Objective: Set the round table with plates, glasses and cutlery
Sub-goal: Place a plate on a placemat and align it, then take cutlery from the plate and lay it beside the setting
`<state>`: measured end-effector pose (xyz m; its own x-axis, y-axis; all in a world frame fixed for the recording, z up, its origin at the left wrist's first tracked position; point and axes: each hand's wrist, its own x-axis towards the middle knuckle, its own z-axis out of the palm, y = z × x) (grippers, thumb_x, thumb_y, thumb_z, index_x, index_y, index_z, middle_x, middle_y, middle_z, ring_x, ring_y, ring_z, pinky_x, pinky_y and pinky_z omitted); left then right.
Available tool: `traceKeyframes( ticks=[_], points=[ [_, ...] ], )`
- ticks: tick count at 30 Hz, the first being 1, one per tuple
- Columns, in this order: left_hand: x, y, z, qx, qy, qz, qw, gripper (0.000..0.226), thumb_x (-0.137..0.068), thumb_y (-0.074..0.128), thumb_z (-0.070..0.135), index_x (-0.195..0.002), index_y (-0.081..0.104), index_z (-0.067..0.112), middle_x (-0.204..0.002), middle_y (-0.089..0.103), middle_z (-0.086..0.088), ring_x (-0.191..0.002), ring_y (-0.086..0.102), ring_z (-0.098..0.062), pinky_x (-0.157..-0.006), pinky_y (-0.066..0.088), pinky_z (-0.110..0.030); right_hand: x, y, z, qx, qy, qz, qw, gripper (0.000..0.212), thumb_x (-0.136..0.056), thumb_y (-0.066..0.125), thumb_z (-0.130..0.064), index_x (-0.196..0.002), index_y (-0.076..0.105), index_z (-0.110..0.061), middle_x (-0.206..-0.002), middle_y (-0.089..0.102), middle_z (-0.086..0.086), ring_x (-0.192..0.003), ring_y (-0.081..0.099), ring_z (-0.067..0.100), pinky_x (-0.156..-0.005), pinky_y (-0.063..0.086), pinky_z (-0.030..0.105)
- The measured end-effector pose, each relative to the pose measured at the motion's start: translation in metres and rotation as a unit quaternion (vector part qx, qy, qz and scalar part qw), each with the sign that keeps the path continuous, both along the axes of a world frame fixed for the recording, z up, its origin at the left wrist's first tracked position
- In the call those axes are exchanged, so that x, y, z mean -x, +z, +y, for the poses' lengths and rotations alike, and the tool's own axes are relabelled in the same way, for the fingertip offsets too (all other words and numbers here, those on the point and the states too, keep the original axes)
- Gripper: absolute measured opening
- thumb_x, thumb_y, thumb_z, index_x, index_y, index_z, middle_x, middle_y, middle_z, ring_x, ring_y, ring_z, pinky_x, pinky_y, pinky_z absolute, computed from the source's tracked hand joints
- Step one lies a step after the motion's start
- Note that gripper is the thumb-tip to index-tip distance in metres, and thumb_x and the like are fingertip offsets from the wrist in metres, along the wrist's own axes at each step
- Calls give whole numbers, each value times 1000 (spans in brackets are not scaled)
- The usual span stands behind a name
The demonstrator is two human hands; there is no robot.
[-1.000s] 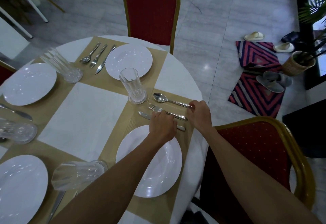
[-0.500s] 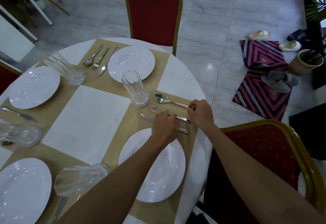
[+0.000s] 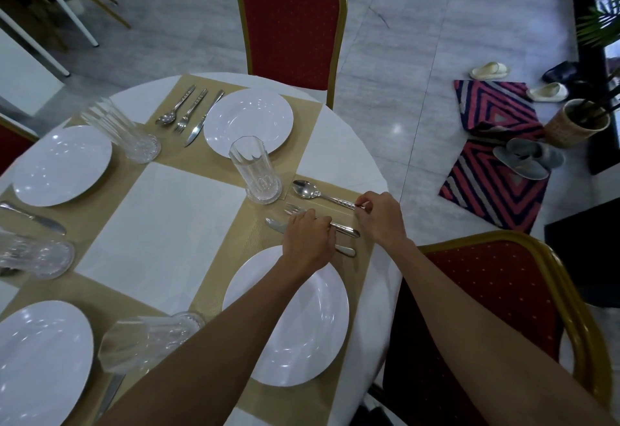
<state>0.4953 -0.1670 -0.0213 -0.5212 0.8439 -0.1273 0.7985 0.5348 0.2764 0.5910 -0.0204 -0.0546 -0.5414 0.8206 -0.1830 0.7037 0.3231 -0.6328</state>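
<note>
While both hands worked the setting at the round table's (image 3: 342, 144) 4 o'clock edge, the left hand (image 3: 307, 241) lay over the fork (image 3: 295, 208) with fingers curled down onto its handle; fingertips hidden under the knuckles. It also covered the knife's (image 3: 273, 223) middle, so only the blade tip and handle end showed. Right hand (image 3: 380, 221) pinched the spoon's (image 3: 305, 189) handle end, which was mostly hidden. All three pieces lay side by side at 12 o'clock of the near plate (image 3: 302, 341), the spoon farthest from it. An upright glass (image 3: 256, 170) stood at 10 o'clock of the spoon. At 8 o'clock of the plate, a second glass (image 3: 147, 338) was partly hidden by the left forearm. The corner plate (image 3: 40, 365) at 7 o'clock was cut off by the frame.
</note>
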Motion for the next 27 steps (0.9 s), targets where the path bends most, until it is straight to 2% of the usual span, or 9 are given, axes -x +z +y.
traceKeyframes(
  ticks=[5,8,11,14,19,22,23,25,27],
  points=[
    [-2,13,-3,-20,12,-18,1000,34,-97,44,34,-113,69,16,-107,66,-9,-103,60,-27,-95,43,-38,-8,11,-7,2,-26,15,1000,19,-89,65,-18,-107,70,-20,-100,60,5,-86,60,16,-74,42,24],
    [-5,28,-9,-39,17,-37,998,36,-98,47,32,-123,65,15,-122,64,-11,-114,57,-27,-98,42,-37,-14,22,-20,-4,-43,35,998,19,-89,64,-17,-106,70,-22,-102,61,4,-86,61,14,-74,43,22],
    [-6,45,-22,-55,20,-81,995,39,-98,48,27,-133,59,16,-127,61,-9,-118,54,-26,-96,44,-37,-16,37,-41,-7,-47,63,997,20,-85,64,-13,-103,72,-20,-102,64,2,-87,61,11,-76,41,18],
    [-6,61,-44,-62,10,-127,990,39,-97,50,21,-135,57,18,-130,59,-6,-123,51,-25,-98,44,-38,-18,57,-72,-1,-44,75,996,18,-84,65,-11,-99,72,-20,-100,66,0,-87,62,11,-74,38,16],
    [-5,83,-101,-73,12,-143,987,40,-95,51,15,-136,56,14,-138,57,-4,-128,50,-24,-105,42,-40,-20,84,-141,13,-28,108,994,15,-84,66,-9,-97,73,-16,-93,68,-2,-84,62,14,-74,36,16],
    [-8,93,-141,-73,4,-134,988,41,-96,51,17,-137,54,15,-140,56,-4,-129,49,-25,-107,40,-41,-25,98,-185,27,-31,120,992,14,-86,67,-9,-96,73,-15,-89,68,-6,-80,61,11,-67,37,8],
    [-9,97,-156,-74,-1,-133,988,41,-96,51,18,-137,54,14,-141,55,-4,-131,48,-24,-108,39,-39,-26,101,-200,32,-34,122,991,13,-86,67,-9,-96,73,-16,-90,69,-7,-78,61,10,-69,39,9],
    [-12,104,-190,-79,-11,-135,988,41,-97,50,19,-138,54,13,-143,54,-4,-133,47,-23,-111,37,-37,-30,105,-233,43,-28,123,991,13,-87,67,-11,-95,73,-19,-92,71,-7,-80,63,9,-78,45,19],
    [-15,113,-223,-87,-18,-142,986,41,-98,49,18,-138,54,12,-143,54,-5,-133,47,-22,-112,36,-35,-33,107,-266,61,-15,118,991,12,-88,67,-11,-95,73,-20,-92,71,-9,-85,64,10,-81,45,22]
  ],
)
